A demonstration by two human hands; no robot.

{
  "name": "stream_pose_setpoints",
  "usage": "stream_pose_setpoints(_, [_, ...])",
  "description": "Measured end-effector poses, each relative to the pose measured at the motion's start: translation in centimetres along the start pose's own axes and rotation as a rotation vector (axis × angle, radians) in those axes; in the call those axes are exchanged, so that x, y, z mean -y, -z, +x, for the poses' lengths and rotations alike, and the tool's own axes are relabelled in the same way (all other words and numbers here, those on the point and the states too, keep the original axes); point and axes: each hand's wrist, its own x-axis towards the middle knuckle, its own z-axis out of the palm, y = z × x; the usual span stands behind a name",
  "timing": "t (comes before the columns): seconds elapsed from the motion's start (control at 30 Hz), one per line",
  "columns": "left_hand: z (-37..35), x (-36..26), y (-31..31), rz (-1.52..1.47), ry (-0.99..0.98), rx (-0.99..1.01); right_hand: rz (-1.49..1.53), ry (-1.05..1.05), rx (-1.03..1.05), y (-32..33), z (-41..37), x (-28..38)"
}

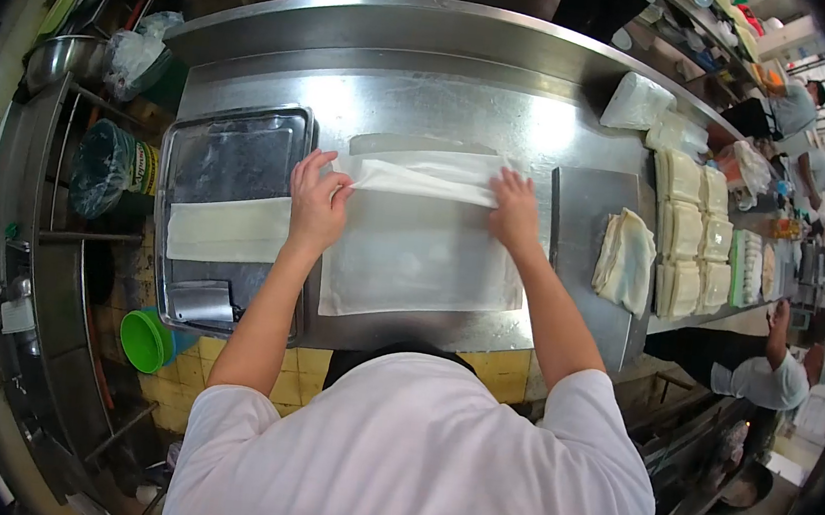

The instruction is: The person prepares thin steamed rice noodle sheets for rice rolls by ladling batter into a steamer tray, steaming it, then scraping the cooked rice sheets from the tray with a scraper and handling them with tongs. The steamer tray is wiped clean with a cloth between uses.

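Note:
A thin, soft white sheet (428, 181) lies in a folded band across the far part of a larger translucent sheet (412, 258) on the steel table. My left hand (316, 197) pinches the band's left end between thumb and fingers. At the band's right end is my right hand (516, 211), its fingers smeared by motion and overlapping the white material. Left of my left hand, a dark metal tray (239, 154) holds a flat pale strip (227, 229) and a cleaver (202, 302). My left forearm crosses the tray's right side.
On the right, a folded cloth (625, 262) lies on a metal board (575, 244), beside stacked pale square packs (681, 236). A raised steel ledge (406, 31) runs along the table's back. A green bucket (146, 341) stands low at left. Other people (763, 370) are at far right.

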Motion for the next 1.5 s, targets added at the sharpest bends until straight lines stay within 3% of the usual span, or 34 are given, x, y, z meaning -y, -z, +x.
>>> stream_pose_setpoints(0.1, [-1.7,0.0,0.8,0.098,-0.047,0.066,0.064,-0.085,-0.008,1.9,-1.2,-2.4])
stream_pose_setpoints(0.33, [-10.2,-3.2,3.7,0.118,-0.006,0.247,-0.006,0.017,0.050,4.0,-11.7,-1.3])
stream_pose_setpoints(0.53, [-18.5,-6.6,6.7,0.218,0.125,0.593,0.038,-0.003,0.190,3.9,-24.2,2.5])
stream_pose_setpoints(0.67, [-19.3,-8.8,6.1,0.260,0.153,0.516,0.205,-0.075,0.093,5.5,-27.5,4.5])
stream_pose_setpoints(0.83, [-16.5,-13.3,3.2,0.110,-0.072,0.498,0.358,-0.186,-0.061,7.1,-28.4,5.0])
stream_pose_setpoints(1.07, [-15.6,-17.9,-1.9,-0.066,-0.383,0.694,0.381,-0.411,-0.218,8.8,-33.6,7.7])
stream_pose_setpoints(1.17, [-16.1,-19.0,-2.8,-0.184,-0.549,0.788,0.400,-0.601,-0.253,8.0,-37.3,10.1])
stream_pose_setpoints(1.3, [-16.9,-18.6,-2.9,-0.314,-0.790,1.011,0.410,-0.966,-0.300,7.2,-42.4,18.0])
stream_pose_setpoints(1.5, [-21.1,-16.8,-2.9,-0.447,-1.050,1.274,0.456,-1.350,-0.289,5.7,-46.5,31.0])
